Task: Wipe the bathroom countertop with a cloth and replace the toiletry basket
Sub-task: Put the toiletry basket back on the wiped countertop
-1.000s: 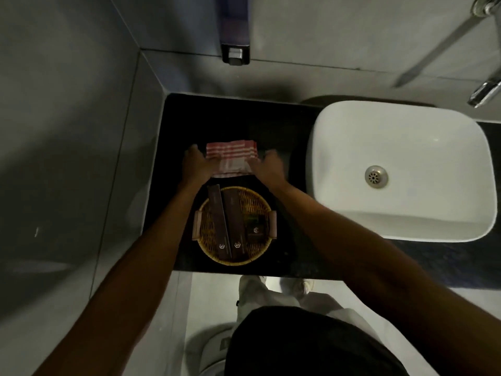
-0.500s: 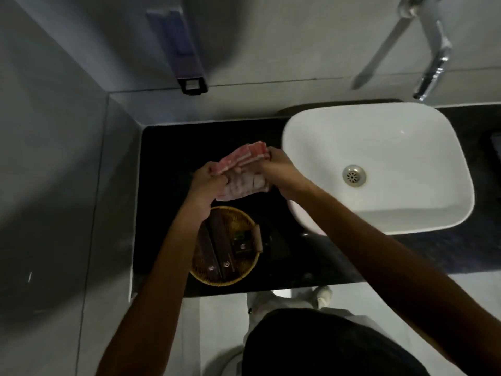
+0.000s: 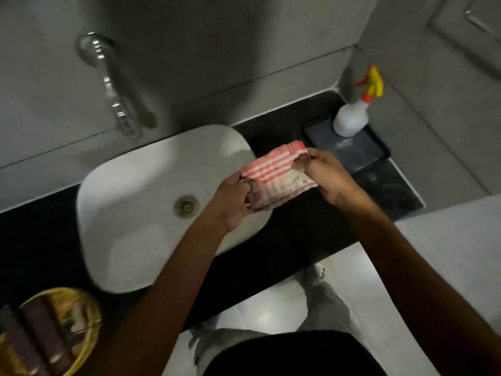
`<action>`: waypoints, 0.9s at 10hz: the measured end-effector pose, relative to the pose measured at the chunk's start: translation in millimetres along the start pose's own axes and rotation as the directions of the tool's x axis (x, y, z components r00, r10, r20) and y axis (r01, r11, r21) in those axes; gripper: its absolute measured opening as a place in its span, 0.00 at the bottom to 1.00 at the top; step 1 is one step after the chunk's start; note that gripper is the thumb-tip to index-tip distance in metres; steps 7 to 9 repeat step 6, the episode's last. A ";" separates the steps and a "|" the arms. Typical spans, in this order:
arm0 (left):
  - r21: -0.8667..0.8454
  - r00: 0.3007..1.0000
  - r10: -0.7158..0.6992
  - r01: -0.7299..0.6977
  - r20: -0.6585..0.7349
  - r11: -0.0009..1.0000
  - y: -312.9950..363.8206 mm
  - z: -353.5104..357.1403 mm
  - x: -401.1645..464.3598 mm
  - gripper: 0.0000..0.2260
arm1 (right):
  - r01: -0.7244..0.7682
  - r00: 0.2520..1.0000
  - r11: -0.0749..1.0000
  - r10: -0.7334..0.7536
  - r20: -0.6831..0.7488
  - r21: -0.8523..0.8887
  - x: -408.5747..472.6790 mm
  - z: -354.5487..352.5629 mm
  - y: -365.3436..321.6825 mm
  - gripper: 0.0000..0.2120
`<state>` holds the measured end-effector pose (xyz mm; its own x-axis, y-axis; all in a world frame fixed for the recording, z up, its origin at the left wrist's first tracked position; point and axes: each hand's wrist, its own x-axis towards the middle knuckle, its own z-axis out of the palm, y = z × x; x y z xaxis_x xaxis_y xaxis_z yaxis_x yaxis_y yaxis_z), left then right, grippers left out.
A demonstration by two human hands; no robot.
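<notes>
Both hands are up over the black stone desk [image 3: 295,234], and between them hangs the folded red-and-white striped cloth [image 3: 276,176], clear of the surface. The left hand [image 3: 230,204] has its fingers [image 3: 245,185] curled shut on the cloth's near-left edge, right above the rim of the white rounded ceramic basin [image 3: 141,213]. The right hand [image 3: 329,177] pinches the far-right edge, fingers closed tight on the fabric. Just beyond the right fingers sits a dark rectangular tray [image 3: 352,150] with a white spray bottle with a yellow and orange trigger [image 3: 355,112] standing on its far end. Well off to the left of the left fingers, down at the desk's near edge, the round woven yellow toiletry basket [image 3: 81,335] rests with dark tubes inside, blurred.
</notes>
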<state>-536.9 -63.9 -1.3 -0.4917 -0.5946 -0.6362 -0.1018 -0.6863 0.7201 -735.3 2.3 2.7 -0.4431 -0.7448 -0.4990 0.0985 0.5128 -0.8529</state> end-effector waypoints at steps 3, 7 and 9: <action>0.140 0.978 -0.189 0.200 -0.086 0.970 -33.2 234.6 149.6 0.18 | -0.121 0.972 0.985 0.093 -0.218 -0.121 126.3 -204.6 56.6 0.09; 0.437 0.938 0.171 -0.023 -0.301 0.899 -24.2 238.4 155.4 0.25 | 0.039 0.952 0.787 -0.216 -0.216 -0.615 130.4 -214.0 39.6 0.27; 0.437 0.938 0.171 -0.023 -0.301 0.899 -24.2 238.4 155.4 0.25 | 0.039 0.952 0.787 -0.216 -0.216 -0.615 130.4 -214.0 39.6 0.27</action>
